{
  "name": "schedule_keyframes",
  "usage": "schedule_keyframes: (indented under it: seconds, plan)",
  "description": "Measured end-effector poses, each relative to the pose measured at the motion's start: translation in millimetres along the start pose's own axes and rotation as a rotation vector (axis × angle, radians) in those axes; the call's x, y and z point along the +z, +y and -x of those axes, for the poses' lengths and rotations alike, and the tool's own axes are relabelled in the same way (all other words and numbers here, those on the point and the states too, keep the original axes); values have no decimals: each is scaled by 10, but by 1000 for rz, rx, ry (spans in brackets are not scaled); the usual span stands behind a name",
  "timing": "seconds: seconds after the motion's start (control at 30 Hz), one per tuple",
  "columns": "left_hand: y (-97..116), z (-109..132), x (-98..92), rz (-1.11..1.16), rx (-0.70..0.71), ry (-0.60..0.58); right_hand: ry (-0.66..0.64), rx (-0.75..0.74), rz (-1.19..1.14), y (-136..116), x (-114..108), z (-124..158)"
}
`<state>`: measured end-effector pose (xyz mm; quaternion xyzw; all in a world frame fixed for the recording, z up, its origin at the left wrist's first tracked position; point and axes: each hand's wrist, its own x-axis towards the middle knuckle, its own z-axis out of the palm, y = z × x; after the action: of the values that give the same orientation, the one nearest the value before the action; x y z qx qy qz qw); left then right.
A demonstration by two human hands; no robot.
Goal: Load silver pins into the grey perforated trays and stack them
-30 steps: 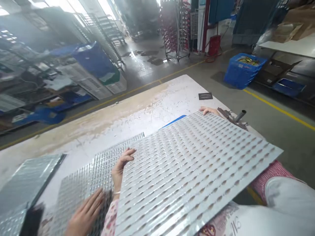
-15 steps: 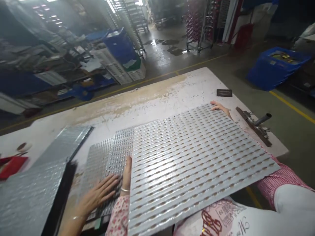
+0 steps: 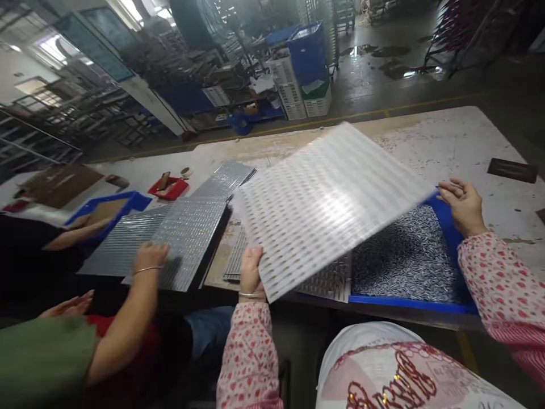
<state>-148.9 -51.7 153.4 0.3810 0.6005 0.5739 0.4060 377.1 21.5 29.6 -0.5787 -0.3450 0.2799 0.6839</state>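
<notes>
A pale, shiny sheet with rows of small slots (image 3: 323, 199) is tilted above the table. My left hand (image 3: 251, 270) is closed on its near left edge, the thumb lying on top. Beside the sheet's right corner is my right hand (image 3: 464, 207), its fingers loosely bent and apart; whether a fingertip touches the corner I cannot tell. Under the sheet's right side, a blue tray (image 3: 449, 244) holds many small, dark silvery pieces (image 3: 404, 258). Another slotted sheet (image 3: 327, 279) lies partly hidden beneath the raised one.
To the left, a co-worker's hand (image 3: 149, 258) is over stacked silvery sheets (image 3: 193, 227). Another person's hands reach toward a blue bin (image 3: 138, 200). A red tray (image 3: 170, 189) stands behind the stacks. A dark flat block (image 3: 512, 170) lies at the table's right.
The slotted sheet has moved left and up, uncovering the blue tray of small pieces. My right hand is now at the sheet's right corner, no longer over its far edge. The view has swung left.
</notes>
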Motion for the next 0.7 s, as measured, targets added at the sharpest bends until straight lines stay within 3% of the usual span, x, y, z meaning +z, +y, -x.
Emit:
schedule_keyframes:
  seconds: [0.1, 0.2, 0.3, 0.37, 0.43, 0.5, 0.63, 0.7]
  plan:
    - [14, -448, -699, 5, 171, 247, -33, 119, 37, 4, 266, 498]
    - [-149, -857, -1430, -40, 282, 380, -60, 250, 82, 57, 494, 1011]
    - [-484, -1091, -2000, -99, 198, 469, -92, 334, 120, 154, 691, 1458]
    - [-736, -1157, -2242, -163, 108, 473, -111, 379, 142, 216, 798, 1708]
    - [-965, -1183, -2358, -219, 24, 439, -119, 428, 153, 263, 889, 1913]
    - [-1151, -1194, -2358, -271, -89, 436, -123, 472, 156, 294, 973, 2069]
    - [-1395, -1191, -2181, -408, -337, 502, -139, 549, 148, 317, 1158, 2248]
    - [-1459, -1170, -2111, -460, -435, 478, -152, 581, 137, 313, 1273, 2299]
